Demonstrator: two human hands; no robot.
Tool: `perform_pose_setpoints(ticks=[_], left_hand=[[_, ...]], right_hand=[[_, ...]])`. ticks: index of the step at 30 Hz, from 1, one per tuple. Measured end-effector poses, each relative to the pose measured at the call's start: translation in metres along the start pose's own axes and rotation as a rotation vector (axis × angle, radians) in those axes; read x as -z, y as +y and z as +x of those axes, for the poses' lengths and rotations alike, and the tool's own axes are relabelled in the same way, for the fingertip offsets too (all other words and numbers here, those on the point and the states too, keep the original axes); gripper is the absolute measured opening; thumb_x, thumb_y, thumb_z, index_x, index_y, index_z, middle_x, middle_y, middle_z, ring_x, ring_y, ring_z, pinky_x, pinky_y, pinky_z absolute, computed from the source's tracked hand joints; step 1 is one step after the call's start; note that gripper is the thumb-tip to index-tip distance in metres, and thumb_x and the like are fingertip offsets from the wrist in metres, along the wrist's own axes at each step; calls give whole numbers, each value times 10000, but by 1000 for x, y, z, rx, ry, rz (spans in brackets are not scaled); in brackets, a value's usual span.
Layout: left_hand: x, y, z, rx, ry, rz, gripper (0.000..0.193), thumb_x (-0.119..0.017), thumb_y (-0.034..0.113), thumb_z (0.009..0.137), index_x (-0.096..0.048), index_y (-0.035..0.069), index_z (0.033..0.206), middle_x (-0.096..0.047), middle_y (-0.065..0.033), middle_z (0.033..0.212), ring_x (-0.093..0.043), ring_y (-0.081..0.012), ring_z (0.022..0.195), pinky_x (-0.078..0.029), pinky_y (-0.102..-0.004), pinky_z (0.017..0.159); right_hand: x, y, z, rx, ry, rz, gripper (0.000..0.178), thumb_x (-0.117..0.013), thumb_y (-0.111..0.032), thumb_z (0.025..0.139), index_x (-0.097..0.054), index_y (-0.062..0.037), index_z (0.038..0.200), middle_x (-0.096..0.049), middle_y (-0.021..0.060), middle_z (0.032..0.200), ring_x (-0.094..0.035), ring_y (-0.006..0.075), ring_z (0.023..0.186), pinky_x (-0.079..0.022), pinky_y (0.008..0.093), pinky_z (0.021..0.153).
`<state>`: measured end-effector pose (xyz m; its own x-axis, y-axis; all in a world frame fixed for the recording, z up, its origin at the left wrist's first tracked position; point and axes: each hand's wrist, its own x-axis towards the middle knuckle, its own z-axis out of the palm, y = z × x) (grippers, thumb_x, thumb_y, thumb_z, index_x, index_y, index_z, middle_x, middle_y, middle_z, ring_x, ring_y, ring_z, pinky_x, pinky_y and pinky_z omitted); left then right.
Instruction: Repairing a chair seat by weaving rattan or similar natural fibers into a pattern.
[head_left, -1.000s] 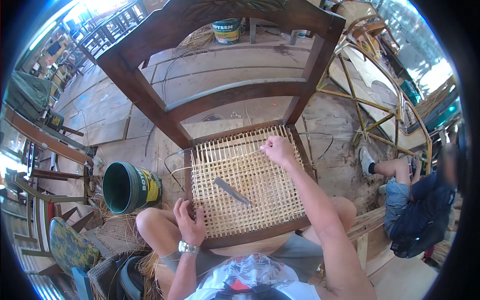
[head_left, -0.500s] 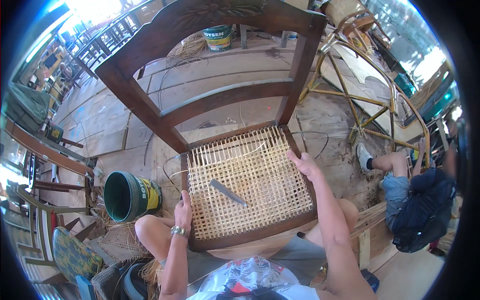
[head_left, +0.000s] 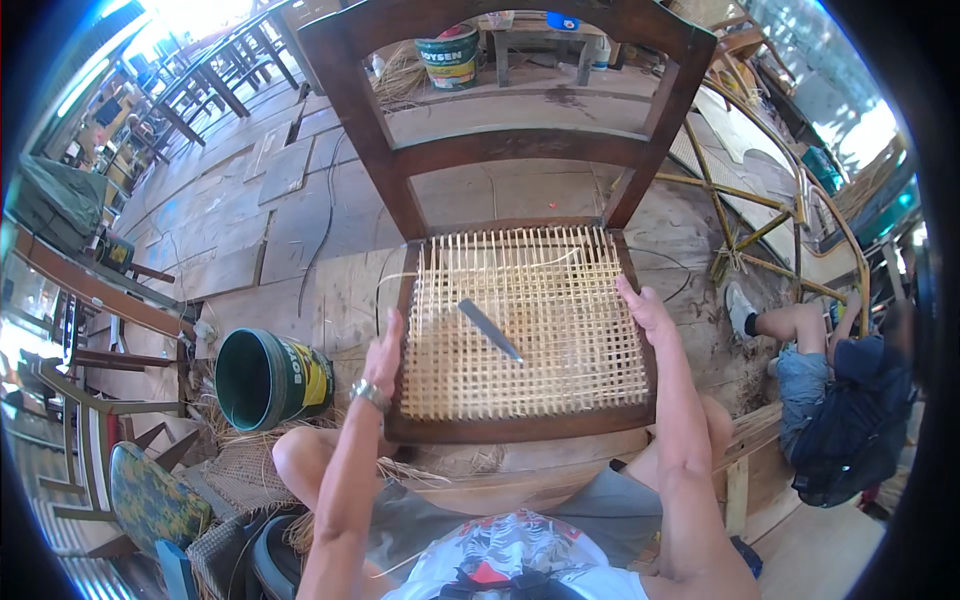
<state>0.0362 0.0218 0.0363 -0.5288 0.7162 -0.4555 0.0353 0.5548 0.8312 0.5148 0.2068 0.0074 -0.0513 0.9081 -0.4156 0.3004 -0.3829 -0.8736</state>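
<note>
Through my feed, the left hand (head_left: 383, 355) and right hand (head_left: 648, 308) look clamped on opposite side edges of the chair's woven seat (head_left: 585, 355), before the knees. I'd keep it level, lest the metal tool (head_left: 490, 330) left of centre slide.

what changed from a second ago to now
The right hand released the weave and took the seat's right rail; the left hand moved farther up the left rail. The chair shifted away and rightward, turning straighter. The grey blade still lies there.
</note>
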Motion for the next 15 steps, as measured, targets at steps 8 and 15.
perform_pose_setpoints(ticks=[8,15], left_hand=[[37,18,31,89,-236,-272,890,-504,746,905,-541,4,1397,-630,-134,1312,-633,-215,1140,-504,-366,1000],[86,8,-44,-87,-74,389,787,-541,588,972,-464,-42,1438,-614,-211,1347,-561,-289,1280,-415,-380,1081]], right_hand=[[-59,7,23,97,44,-224,677,-666,-520,921,-614,74,1242,-694,162,1139,-659,238,1022,-506,365,901],[-99,-93,-15,297,-159,-282,643,-686,-442,931,-564,92,1269,-687,194,1142,-660,271,1033,-525,390,885]])
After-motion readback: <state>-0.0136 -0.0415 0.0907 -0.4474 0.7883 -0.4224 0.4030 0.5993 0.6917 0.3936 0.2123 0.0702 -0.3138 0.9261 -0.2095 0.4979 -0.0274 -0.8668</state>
